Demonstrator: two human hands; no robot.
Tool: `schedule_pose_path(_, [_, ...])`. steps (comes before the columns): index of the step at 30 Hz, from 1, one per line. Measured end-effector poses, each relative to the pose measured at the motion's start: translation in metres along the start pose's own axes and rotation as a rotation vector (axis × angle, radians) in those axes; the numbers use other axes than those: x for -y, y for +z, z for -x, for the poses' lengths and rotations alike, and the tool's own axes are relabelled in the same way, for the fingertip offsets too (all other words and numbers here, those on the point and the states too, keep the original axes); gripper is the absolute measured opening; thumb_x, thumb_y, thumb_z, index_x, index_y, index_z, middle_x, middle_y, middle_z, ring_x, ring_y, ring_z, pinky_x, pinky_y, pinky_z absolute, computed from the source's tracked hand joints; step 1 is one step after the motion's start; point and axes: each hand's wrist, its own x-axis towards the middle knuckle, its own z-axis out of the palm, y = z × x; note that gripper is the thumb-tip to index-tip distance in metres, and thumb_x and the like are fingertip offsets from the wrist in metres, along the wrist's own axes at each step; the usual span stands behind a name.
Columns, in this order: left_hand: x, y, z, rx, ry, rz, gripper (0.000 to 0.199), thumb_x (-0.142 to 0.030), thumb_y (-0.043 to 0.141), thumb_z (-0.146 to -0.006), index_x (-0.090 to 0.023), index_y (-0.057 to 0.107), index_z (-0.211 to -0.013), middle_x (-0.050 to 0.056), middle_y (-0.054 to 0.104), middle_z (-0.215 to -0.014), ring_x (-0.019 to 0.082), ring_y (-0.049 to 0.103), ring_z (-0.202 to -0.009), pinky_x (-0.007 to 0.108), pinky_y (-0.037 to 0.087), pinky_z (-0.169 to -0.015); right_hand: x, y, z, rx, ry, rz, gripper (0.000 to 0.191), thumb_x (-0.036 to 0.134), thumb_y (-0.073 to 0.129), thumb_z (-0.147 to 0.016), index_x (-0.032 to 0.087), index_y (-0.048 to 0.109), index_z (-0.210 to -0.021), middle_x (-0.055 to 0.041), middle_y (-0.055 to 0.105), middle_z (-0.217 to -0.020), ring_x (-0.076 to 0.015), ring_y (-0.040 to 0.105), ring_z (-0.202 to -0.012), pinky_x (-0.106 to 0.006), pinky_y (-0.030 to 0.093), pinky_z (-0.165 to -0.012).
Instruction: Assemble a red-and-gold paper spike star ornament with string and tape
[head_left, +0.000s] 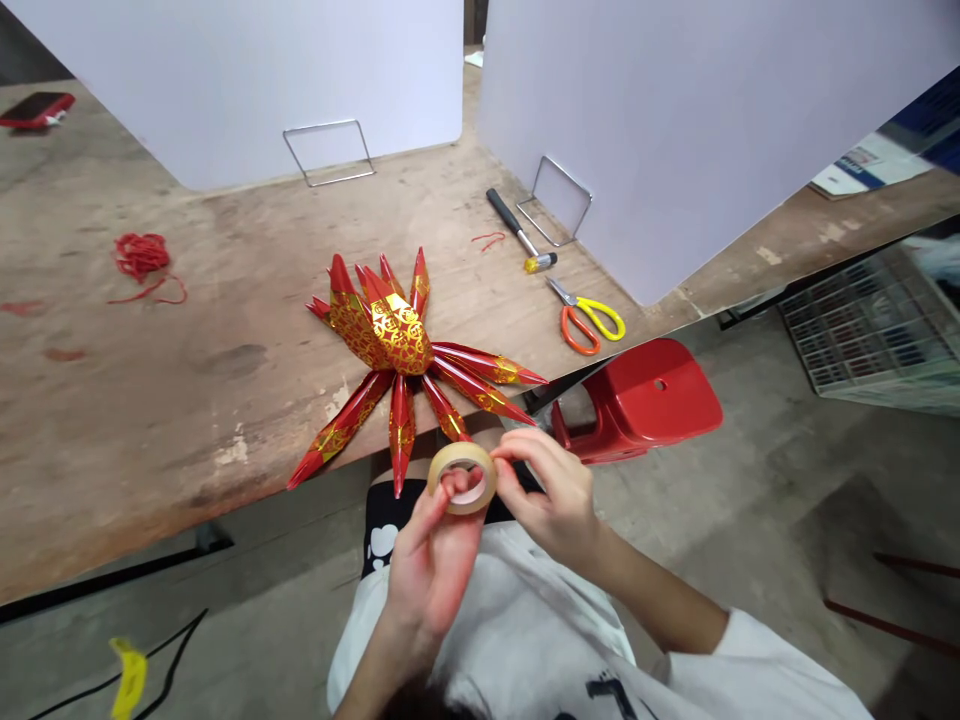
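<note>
My left hand (pixel 439 560) grips a roll of clear yellowish tape (pixel 441 470), with fingers through its ring, above my lap. At the roll's right edge, thumb and fingertips of my right hand (pixel 551 490) are pinched together; a tape end between them is too small to make out. Just beyond the roll lies a red and gold folded paper ornament (pixel 397 335). Its pointed spikes spread outward, and several of them overhang the table's front edge.
On the wooden table (pixel 247 400) lie scissors (pixel 581 315), a small hammer (pixel 521 228), red string (pixel 142 257) and a phone (pixel 37 110). White panels (pixel 300 70) on wire stands rise behind. A red stool (pixel 660 395) stands right of the table edge, near a wire crate (pixel 877 320).
</note>
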Motion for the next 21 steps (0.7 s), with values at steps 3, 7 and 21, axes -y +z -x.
schedule_pose_path(3, [-0.004, 0.000, 0.001, 0.126, 0.000, -0.169, 0.020, -0.034, 0.066, -0.076, -0.017, 0.057, -0.068, 0.002, 0.056, -0.075, 0.015, 0.056, -0.081, 0.034, 0.049, -0.089, -0.005, -0.013, -0.008, 0.046, -0.017, -0.010, 0.014, 0.008, 0.057, -0.083, 0.020, 0.060, -0.090, -0.0031, 0.065, -0.084, -0.0139, 0.064, -0.078, -0.025, 0.054, -0.072])
schedule_pose_path(7, [-0.016, -0.002, 0.001, 0.269, -0.002, -0.420, 0.030, -0.041, 0.064, -0.076, -0.017, 0.051, -0.062, 0.004, 0.050, -0.070, 0.016, 0.050, -0.073, 0.034, 0.047, -0.075, -0.006, -0.034, -0.023, 0.196, -0.118, 0.020, 0.012, 0.010, 0.056, -0.085, 0.020, 0.059, -0.091, -0.0037, 0.065, -0.085, -0.0133, 0.064, -0.077, -0.025, 0.054, -0.070])
schedule_pose_path(21, [-0.034, 0.010, -0.009, 0.535, -0.199, -0.780, 0.040, -0.054, 0.057, -0.081, -0.017, 0.066, -0.094, -0.003, 0.042, -0.054, 0.008, 0.032, -0.045, 0.025, 0.023, -0.048, -0.019, -0.060, -0.047, 0.290, -0.683, 0.124, 0.014, 0.014, 0.054, -0.088, 0.023, 0.063, -0.093, -0.0042, 0.067, -0.083, -0.0180, 0.066, -0.082, -0.032, 0.058, -0.069])
